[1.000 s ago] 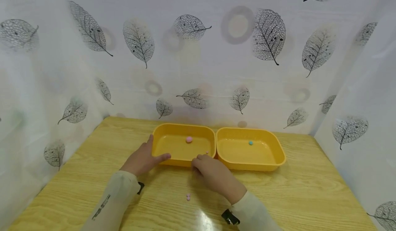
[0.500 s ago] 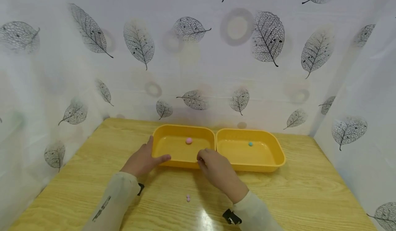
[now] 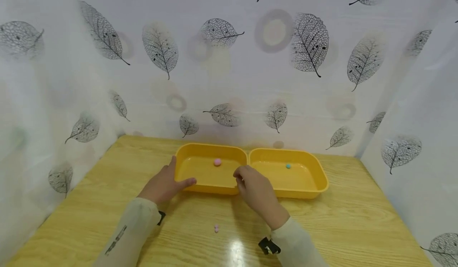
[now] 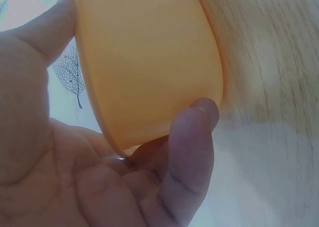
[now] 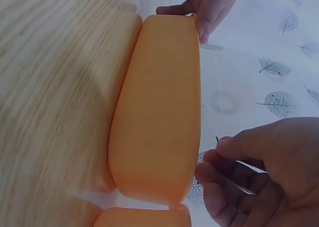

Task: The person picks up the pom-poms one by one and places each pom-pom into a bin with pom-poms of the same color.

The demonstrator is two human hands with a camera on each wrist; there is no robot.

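Note:
Two yellow trays stand side by side. My left hand (image 3: pixel 162 183) grips the left-hand tray (image 3: pixel 214 188) at its left end, thumb over the front rim; the left wrist view shows fingers round that end wall (image 4: pixel 144 62). Over the tray's right front corner is my right hand (image 3: pixel 258 189). Its fingers are curled, and in the right wrist view the thumb and fingertips (image 5: pixel 225 145) meet with no held thing visible. A pink ball (image 3: pixel 217 162) lies in the left-hand tray. Two small pink pieces (image 3: pixel 216 229) lie on the table in front.
The right-hand tray (image 3: pixel 290 193) holds a small teal ball (image 3: pixel 288 166). Both trays stand near the back of the wood-grain table (image 3: pixel 186 239). A white leaf-print curtain (image 3: pixel 229 80) rises behind the table and at both sides.
My right hand has shifted right and a little up, over the left-hand tray's corner. A small pink piece seen there earlier is now out of sight. The left hand keeps its grip.

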